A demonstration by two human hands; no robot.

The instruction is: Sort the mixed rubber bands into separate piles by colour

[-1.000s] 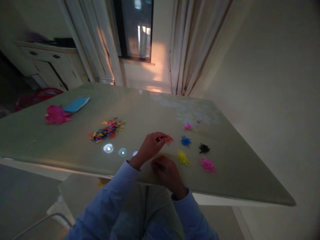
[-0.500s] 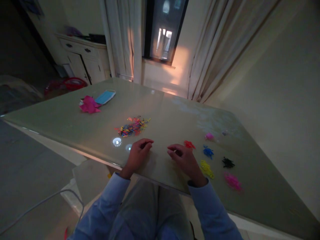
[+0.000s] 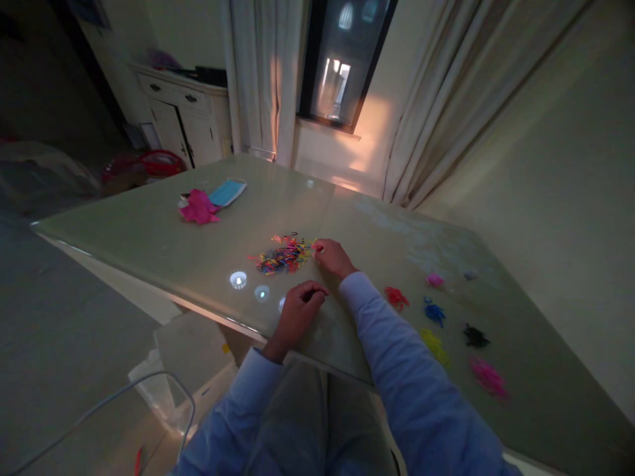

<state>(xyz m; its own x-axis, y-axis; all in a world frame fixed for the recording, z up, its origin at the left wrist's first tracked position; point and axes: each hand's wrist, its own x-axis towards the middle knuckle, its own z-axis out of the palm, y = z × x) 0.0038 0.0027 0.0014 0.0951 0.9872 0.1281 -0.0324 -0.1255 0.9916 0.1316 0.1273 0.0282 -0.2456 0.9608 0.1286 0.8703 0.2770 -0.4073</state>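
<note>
A mixed pile of small, thin, coloured bands (image 3: 282,258), apparently rubber bands, lies on the glossy table. My right hand (image 3: 334,256) reaches over to the pile's right edge, its fingertips pinched together among the bands there; what is between them is too small to make out. Closer to the front edge, my left hand (image 3: 301,308) is curled with thumb and forefinger close together, and its contents are hidden. To the right lie sorted heaps: red bands (image 3: 396,297), blue bands (image 3: 434,313), yellow bands (image 3: 434,346), black bands (image 3: 476,336) and pink bands (image 3: 489,377).
A pink crumpled piece (image 3: 199,207) and a blue face mask (image 3: 228,192) lie at the far left of the table (image 3: 133,244). A small pink bundle (image 3: 434,280) sits behind the blue heap. Beyond are a white cabinet (image 3: 173,119), curtains and a window.
My right hand has moved left and away from me, from beside the red heap to the mixed pile. My left hand stays curled near the front edge. The view has shifted slightly.
</note>
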